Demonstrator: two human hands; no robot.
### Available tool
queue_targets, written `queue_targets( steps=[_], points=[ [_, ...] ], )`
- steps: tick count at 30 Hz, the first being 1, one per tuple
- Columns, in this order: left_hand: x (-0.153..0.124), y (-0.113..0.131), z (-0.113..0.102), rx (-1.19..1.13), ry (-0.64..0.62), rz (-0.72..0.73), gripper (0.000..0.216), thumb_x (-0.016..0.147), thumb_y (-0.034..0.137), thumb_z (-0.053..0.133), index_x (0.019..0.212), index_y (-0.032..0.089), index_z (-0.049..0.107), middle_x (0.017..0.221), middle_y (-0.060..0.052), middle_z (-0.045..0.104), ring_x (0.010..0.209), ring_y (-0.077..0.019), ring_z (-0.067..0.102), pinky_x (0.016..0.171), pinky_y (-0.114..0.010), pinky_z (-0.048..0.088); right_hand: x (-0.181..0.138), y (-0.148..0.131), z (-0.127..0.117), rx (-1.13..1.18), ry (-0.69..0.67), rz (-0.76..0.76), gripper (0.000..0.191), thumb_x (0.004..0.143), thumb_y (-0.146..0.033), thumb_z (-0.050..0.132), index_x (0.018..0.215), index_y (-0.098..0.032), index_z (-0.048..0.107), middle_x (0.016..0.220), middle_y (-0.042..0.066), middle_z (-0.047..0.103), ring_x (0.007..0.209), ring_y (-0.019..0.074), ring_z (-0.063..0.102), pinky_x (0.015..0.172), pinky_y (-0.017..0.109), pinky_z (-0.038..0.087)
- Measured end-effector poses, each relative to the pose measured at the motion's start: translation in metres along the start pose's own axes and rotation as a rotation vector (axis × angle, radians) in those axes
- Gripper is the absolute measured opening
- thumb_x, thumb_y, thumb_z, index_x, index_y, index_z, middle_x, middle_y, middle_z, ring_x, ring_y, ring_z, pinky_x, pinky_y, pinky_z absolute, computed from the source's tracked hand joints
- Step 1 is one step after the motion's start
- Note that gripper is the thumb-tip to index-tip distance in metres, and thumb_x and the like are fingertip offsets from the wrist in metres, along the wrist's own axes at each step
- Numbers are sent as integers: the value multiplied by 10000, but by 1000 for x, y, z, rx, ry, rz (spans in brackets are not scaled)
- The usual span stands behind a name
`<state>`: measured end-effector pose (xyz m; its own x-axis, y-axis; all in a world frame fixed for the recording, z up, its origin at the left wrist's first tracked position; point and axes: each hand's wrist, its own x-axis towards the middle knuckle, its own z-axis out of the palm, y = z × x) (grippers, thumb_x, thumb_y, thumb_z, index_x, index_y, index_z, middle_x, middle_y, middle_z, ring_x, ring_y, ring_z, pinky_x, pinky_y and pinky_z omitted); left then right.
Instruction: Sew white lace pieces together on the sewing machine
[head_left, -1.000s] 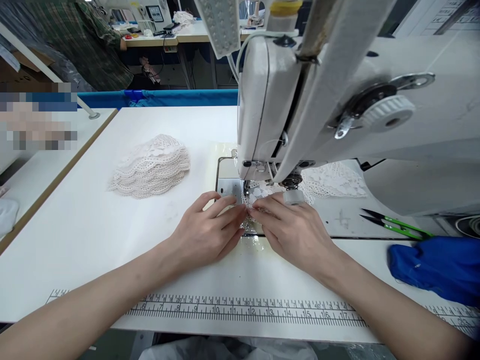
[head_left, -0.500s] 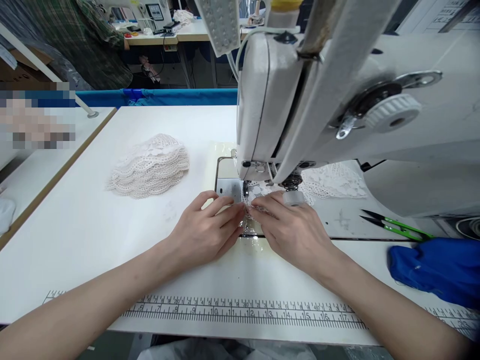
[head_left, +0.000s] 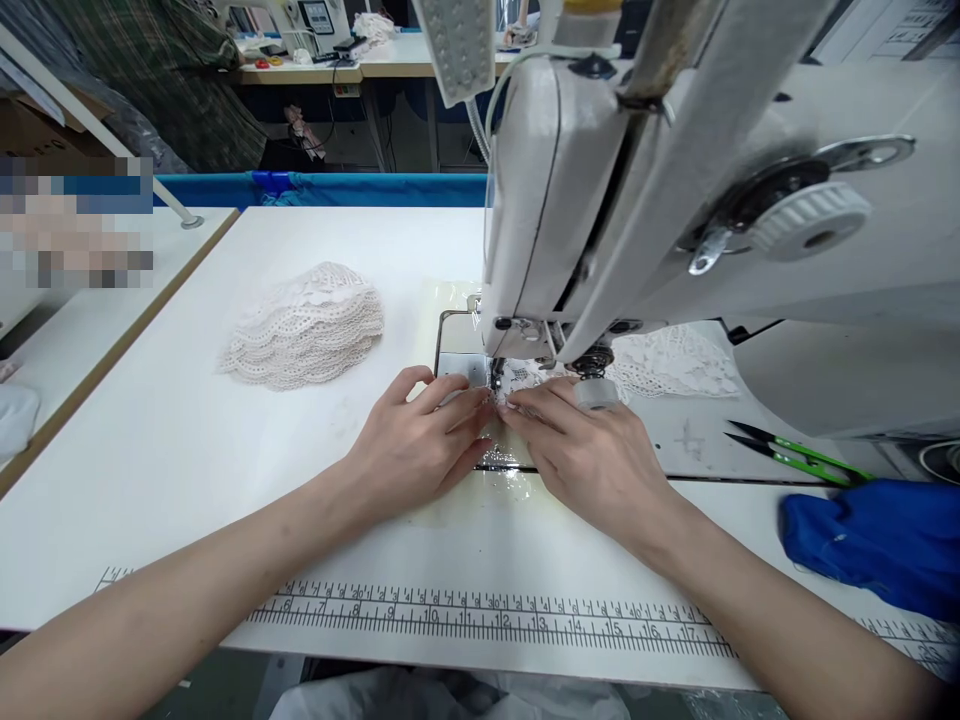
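Note:
A piece of white lace (head_left: 523, 373) lies under the needle area of the sewing machine (head_left: 536, 200). My left hand (head_left: 420, 435) is at the near left of the presser foot, fingers bent and fingertips pinched at the lace's edge. Close beside it, my right hand (head_left: 589, 440) is closed on the same lace, thumb and forefinger together just in front of the foot. Its knuckles are partly hidden by the machine's white knob. The fingers cover most of the lace edge. Left of the machine rests a stack of lace pieces (head_left: 304, 328).
More lace (head_left: 671, 362) lies under the machine arm. Green-handled thread snips (head_left: 814, 458) and a blue cloth (head_left: 877, 540) sit at the right. A printed ruler (head_left: 487, 622) runs along the table's front edge. Beyond the blue trough (head_left: 375, 188), a person in plaid (head_left: 165, 80) is near another table.
The lace between my hands has moved slightly away from me under the foot, and less of it shows. Both hands stay close together. The view has shifted a little.

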<state>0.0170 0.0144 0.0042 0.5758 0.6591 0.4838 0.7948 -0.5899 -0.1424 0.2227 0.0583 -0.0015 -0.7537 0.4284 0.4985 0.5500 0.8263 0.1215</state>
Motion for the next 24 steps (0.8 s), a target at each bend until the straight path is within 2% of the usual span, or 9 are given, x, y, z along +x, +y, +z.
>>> queue_targets(
  steps=[4, 11, 20, 24],
  points=[
    [-1, -1, 0, -11, 2, -14, 194, 922, 263, 552, 1017, 171, 693, 1093, -25, 717, 985, -200, 629, 831, -390, 419, 1, -1, -1, 35, 3, 10, 300, 834, -11, 512, 985, -170, 717, 920, 18, 744, 814, 154, 659, 810, 314, 480],
    [1, -2, -1, -23, -17, -44, 203, 925, 265, 543, 1009, 165, 698, 1112, -26, 713, 978, -201, 632, 843, -396, 405, 1, -1, -1, 39, 7, 32, 290, 820, -11, 536, 990, -163, 715, 951, 6, 740, 807, 170, 653, 829, 331, 489],
    [1, -6, 5, -3, -48, -80, 217, 938, 274, 520, 1050, 177, 679, 1159, -28, 697, 1064, -218, 612, 880, -406, 383, 3, 2, 1, 61, -37, 66, 316, 838, -29, 510, 1053, -149, 708, 1003, 44, 733, 903, 207, 644, 824, 355, 501],
    [1, -7, 6, -5, -48, -85, 216, 940, 281, 519, 1042, 181, 681, 1139, -28, 704, 1072, -223, 612, 879, -410, 384, 3, 1, 0, 52, -14, 43, 279, 848, -40, 522, 1016, -146, 718, 995, 39, 732, 811, 185, 640, 833, 356, 496]
  ],
)
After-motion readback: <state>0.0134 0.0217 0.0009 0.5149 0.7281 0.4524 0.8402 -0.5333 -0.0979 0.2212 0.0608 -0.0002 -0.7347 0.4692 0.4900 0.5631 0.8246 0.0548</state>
